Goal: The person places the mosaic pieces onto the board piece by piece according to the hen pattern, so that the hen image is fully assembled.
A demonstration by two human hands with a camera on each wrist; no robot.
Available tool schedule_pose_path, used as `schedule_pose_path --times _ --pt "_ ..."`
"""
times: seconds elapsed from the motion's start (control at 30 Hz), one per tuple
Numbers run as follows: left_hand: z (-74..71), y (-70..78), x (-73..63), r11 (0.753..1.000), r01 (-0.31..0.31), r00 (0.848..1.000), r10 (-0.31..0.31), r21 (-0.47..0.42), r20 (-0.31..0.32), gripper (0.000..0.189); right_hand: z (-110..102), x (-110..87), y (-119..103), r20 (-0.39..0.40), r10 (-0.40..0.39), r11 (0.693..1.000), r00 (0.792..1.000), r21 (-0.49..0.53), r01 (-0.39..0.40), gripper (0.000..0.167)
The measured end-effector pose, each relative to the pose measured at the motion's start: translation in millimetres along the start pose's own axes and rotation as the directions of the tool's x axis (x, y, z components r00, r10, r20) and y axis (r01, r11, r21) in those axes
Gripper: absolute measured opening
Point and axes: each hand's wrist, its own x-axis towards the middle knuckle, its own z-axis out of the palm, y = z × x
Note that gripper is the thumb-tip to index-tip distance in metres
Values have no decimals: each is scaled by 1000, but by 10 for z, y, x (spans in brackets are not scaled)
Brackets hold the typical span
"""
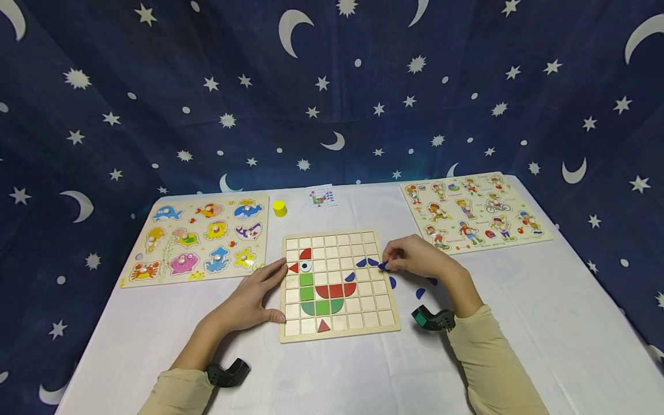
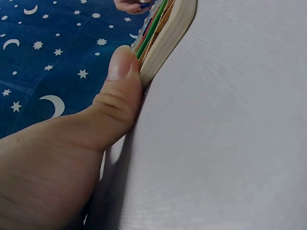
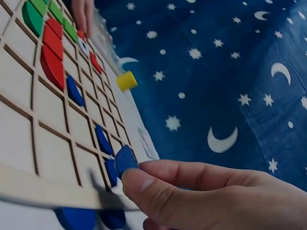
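My left hand rests along the left edge of a wooden grid board, fingers extended; in the left wrist view its thumb presses the board's side. My right hand pinches a blue curved piece between thumb and index finger, over the board's right edge. On the board, red, green and blue pieces form a bird-like figure, with an eye tile, green squares, a red square and blue pieces at right. A red triangle lies in the bottom row.
Loose blue pieces lie right of the board. Behind it are a small pattern card and a yellow cylinder. A sea-animal puzzle lies at left, a sports-figure puzzle at right. A starry curtain hangs behind the table.
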Motion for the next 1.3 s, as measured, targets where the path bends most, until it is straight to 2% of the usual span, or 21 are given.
schedule_pose_path --times 0.23,0.47,0.67,1.07,1.3 --pt "4 -5 1 1000 0 1000 0 1 -4 110 116 60 -81 44 -68 997 997 25 67 5" --pt "13 -20 12 1000 6 1000 -6 -5 2 110 202 94 -155 50 -79 996 996 33 77 8" --pt "9 -30 19 1000 18 1000 -18 -4 20 110 271 135 -185 34 -98 995 995 -14 99 7" --pt "13 -30 16 1000 7 1000 -7 0 13 110 302 156 -199 9 -151 986 989 -67 151 4" --pt "13 -35 19 1000 17 1000 -17 0 24 110 313 166 -193 18 -149 985 989 -85 150 4"
